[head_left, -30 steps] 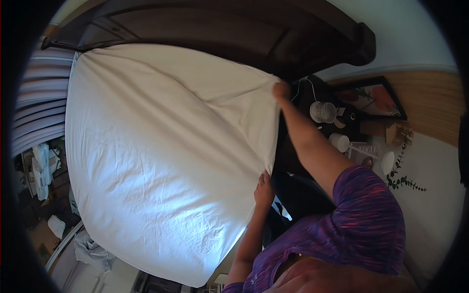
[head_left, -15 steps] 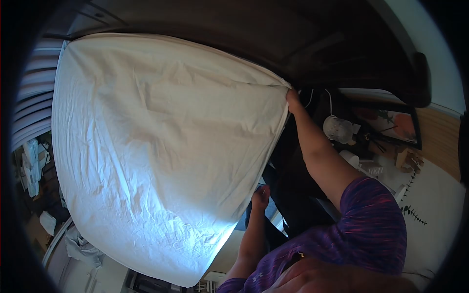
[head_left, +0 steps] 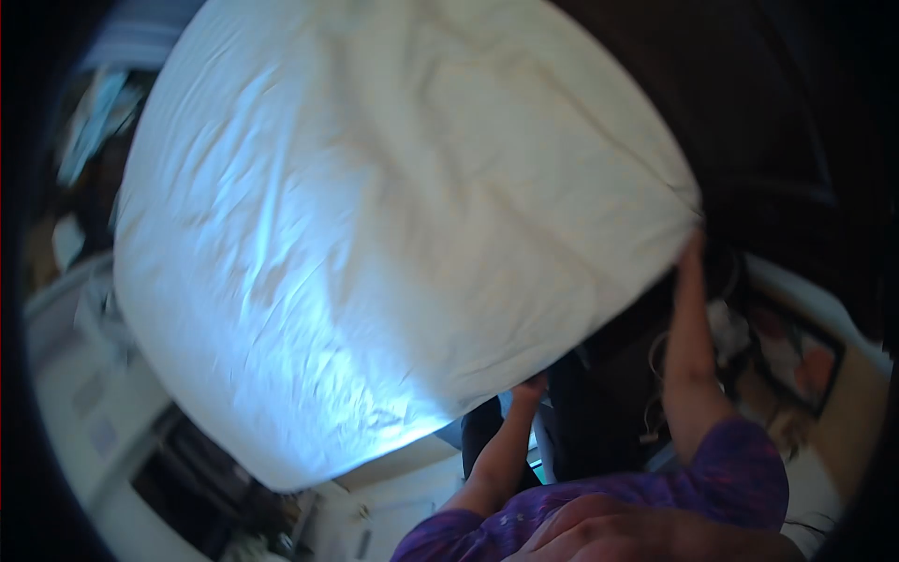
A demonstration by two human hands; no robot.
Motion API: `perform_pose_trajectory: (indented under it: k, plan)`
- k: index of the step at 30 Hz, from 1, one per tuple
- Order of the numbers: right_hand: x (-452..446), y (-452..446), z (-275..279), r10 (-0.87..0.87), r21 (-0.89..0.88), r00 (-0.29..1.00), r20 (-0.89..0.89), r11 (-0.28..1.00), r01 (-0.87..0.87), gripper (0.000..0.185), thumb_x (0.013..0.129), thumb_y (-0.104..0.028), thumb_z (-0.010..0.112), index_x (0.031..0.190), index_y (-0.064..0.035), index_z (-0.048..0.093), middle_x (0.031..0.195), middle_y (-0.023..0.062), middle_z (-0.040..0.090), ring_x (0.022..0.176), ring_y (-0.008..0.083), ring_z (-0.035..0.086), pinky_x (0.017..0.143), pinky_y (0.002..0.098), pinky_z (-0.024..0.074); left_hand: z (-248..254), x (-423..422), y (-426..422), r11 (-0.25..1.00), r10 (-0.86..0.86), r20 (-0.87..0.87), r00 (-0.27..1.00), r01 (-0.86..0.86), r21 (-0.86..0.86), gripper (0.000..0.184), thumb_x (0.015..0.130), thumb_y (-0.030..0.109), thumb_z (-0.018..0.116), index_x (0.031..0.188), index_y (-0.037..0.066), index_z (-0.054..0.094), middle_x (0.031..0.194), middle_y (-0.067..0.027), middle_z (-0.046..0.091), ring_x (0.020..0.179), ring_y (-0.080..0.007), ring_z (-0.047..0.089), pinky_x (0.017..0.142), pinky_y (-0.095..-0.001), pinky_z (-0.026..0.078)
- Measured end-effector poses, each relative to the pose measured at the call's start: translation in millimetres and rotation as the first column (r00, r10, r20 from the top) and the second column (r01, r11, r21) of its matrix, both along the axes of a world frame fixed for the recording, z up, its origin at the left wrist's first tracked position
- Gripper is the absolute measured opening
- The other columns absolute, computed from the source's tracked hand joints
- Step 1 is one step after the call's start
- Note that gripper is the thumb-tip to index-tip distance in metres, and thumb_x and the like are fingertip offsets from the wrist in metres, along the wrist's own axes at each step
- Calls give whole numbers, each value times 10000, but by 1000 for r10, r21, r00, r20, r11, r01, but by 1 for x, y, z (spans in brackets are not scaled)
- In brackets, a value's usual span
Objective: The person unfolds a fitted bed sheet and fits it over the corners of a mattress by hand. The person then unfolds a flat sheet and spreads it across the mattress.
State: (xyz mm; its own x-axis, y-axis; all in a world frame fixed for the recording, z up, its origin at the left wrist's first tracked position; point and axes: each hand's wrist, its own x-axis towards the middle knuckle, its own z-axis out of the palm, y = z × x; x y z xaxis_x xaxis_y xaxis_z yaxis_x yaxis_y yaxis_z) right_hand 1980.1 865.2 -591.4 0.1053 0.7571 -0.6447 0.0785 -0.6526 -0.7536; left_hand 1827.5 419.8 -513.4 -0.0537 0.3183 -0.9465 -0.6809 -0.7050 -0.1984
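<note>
A cream fitted sheet covers the mattress, with soft creases across it and bright light on its lower part. At the sheet's right corner, beside the dark headboard, is my right hand; its fingers are blurred and partly hidden at the corner. My left hand is at the sheet's near edge, with its fingers mostly hidden under or behind that edge.
The dark wooden headboard rises at the upper right. A framed picture and a blurred white object are beyond my right arm. Dark furniture stands at the lower left, and assorted items lie at the far left.
The view has turned, so the bed appears rotated. The right corner folds have been drawn flatter over the mattress. My left hand let go of the sheet's fold and moved to the near edge.
</note>
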Motion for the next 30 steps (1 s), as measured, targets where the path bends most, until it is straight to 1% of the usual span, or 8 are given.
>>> perform_pose_trajectory:
  k: [4,14,16,18,19,20,23,30]
  plan:
    - [-102,-41,193,-31,97,999,-42,995,35,462,816,-328,350,1136,1,406,1115,162,458,1010,287,454,860,352,364,3,12,12,960,173,105,979,-192,203,431,811,366,367,1108,66,451,1201,-115,400,1098,-286,380,935,-422,286]
    - [-93,-46,268,-35,66,975,-220,997,51,392,856,-272,307,1115,4,409,1106,148,460,995,259,462,848,338,358,42,18,33,941,199,80,977,-213,263,453,815,376,354,1129,56,426,1217,-124,376,1115,-295,353,942,-431,271]
    - [-42,-24,228,421,187,866,272,859,-476,359,854,-256,320,1048,13,458,1003,128,521,890,255,513,769,340,397,51,15,37,947,148,52,988,-157,280,458,816,377,352,1133,54,421,1220,-126,372,1119,-297,348,944,-432,268]
    - [-17,-24,214,340,279,452,825,450,-848,310,841,-220,369,1001,19,485,908,102,551,799,220,538,689,318,420,57,14,43,943,110,49,993,-120,311,462,817,379,350,1137,52,416,1223,-127,367,1122,-299,343,945,-434,266]
    - [-40,-39,243,344,430,862,373,759,-489,288,829,-196,397,999,20,484,896,99,549,795,200,539,684,299,423,93,-2,67,939,96,51,994,-108,327,465,817,380,348,1139,52,413,1224,-128,365,1124,-299,340,946,-435,264]
    - [-63,-50,269,116,320,974,-195,946,-49,270,818,-172,425,996,22,483,883,97,548,791,180,539,679,280,427,81,6,62,933,90,41,995,-98,346,467,817,381,347,1141,51,411,1226,-129,362,1126,-300,337,947,-436,263]
    - [-48,-47,273,-88,-33,889,-450,996,82,271,801,-163,466,990,30,482,879,103,544,794,164,534,678,273,432,86,8,70,922,82,65,994,-101,375,474,819,384,343,1147,48,403,1230,-132,355,1131,-303,329,949,-438,258]
    - [-22,-24,213,-123,-54,983,-135,992,116,292,803,-218,463,942,35,508,860,135,548,716,213,549,620,329,456,105,15,89,874,130,113,985,-168,457,490,821,390,335,1162,41,386,1241,-138,339,1144,-309,311,954,-444,248]
